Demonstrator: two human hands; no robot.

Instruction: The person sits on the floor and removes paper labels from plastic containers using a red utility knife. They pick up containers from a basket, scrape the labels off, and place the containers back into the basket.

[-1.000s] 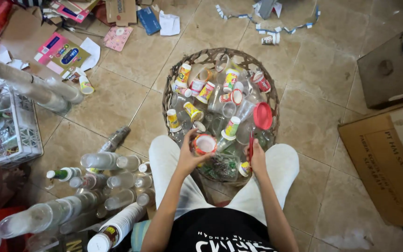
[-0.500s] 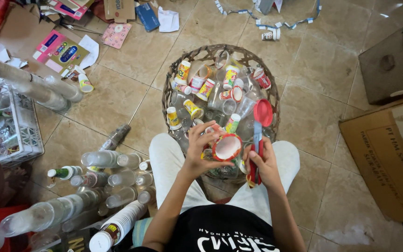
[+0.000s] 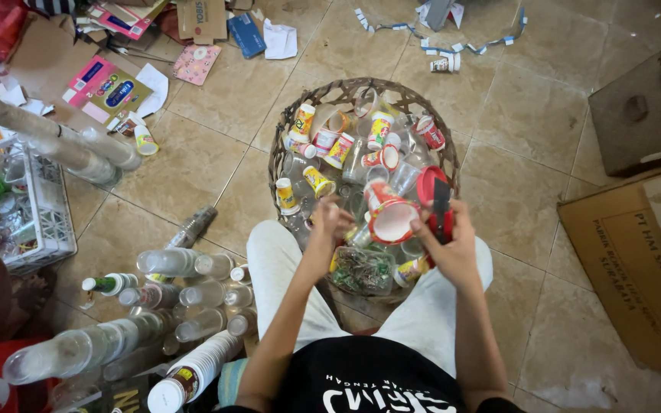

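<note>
I sit on the floor with a round woven basket point(image 3: 281, 153) between my knees, full of several plastic cups. My left hand point(image 3: 329, 223) grips a red-and-white plastic cup point(image 3: 392, 218) by its base, with the cup's mouth tipped up toward me over the basket's near side. My right hand point(image 3: 457, 248) is closed round a red-and-black cutter point(image 3: 441, 213) and sits right against the cup's rim. A clump of crumpled clear plastic point(image 3: 361, 269) lies in the basket just below both hands.
Clear plastic bottles point(image 3: 174, 264) and nested stacks of cups point(image 3: 193, 371) lie at my left. A white wire crate point(image 3: 43, 206) stands further left. Flattened cardboard point(image 3: 636, 268) and a box point(image 3: 636, 115) are on the right. Paper scraps and cartons litter the far floor.
My left hand lifted the red-and-white cup out of the basket and turned its mouth toward me. My right hand rose with the cutter and came up beside the cup's rim.
</note>
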